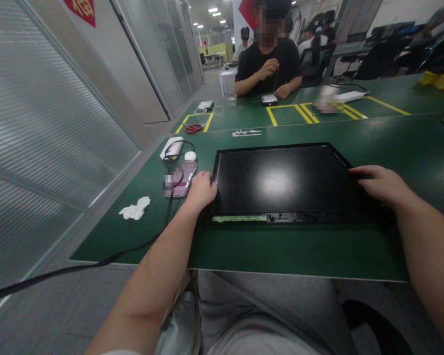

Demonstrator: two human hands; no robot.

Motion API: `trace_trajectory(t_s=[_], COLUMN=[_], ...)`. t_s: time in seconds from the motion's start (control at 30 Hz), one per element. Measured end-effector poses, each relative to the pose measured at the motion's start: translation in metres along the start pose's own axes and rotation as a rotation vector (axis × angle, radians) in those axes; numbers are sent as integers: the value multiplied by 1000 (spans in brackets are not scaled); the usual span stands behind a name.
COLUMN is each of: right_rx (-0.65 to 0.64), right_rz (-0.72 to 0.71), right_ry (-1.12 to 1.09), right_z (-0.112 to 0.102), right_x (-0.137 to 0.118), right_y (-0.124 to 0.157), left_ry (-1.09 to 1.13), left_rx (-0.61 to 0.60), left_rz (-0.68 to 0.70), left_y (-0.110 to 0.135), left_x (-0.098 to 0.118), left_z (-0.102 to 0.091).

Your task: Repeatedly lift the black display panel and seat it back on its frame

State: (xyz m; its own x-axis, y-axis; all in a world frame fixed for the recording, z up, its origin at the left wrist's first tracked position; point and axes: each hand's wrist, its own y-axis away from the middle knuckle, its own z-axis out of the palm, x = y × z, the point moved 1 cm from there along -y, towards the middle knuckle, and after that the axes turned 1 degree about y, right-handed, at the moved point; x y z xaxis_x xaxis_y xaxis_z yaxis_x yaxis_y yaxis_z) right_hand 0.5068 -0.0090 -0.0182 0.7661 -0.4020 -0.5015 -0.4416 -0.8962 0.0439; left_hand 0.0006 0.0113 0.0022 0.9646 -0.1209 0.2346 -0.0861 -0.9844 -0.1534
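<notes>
Broadly, the green tabletop (281, 251) fills the view, and a person in a black shirt (268, 64) sits at its far edge. The black display panel (281, 182) lies flat toward the near edge, about midway along it.

Its long axis runs left to right, parallel to that near edge. The side carrying the thin green circuit strip (240, 218) points at me, and the glossy face is up.

My left grip (203, 190) sits at the panel's left edge near its near corner, fingers curled over the rim. I cannot tell whether they hook underneath.

My right grip (381, 185) lies spread and flat on the panel's right side, closed on nothing.

I judge the panel stiff but thin, light for its spread, slick on top and easily cracked if flexed. The two short edges look like the places to hold it, away from the exposed strip.

Toward the left edge of the tabletop a phone (181, 180) lies just beside my left grip, with a black cable (96, 264) trailing off the near edge. A white charger block (172, 147) sits beyond the phone, and a crumpled tissue (135, 209) lies closer to the left edge. Red scissors (193, 128) lie farther back.
</notes>
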Motion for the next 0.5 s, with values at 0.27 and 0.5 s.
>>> trace_trajectory(t_s=[0.27, 0.5], right_rx=[28, 52], right_rz=[-12, -27], right_ry=[19, -21], right_z=[-1, 1], right_x=[-1, 5], right_y=[1, -3], left_ry=[-34, 54], left_rx=[-14, -29], left_rz=[59, 57], left_y=[-3, -4], left_x=[-6, -7], left_z=[3, -1])
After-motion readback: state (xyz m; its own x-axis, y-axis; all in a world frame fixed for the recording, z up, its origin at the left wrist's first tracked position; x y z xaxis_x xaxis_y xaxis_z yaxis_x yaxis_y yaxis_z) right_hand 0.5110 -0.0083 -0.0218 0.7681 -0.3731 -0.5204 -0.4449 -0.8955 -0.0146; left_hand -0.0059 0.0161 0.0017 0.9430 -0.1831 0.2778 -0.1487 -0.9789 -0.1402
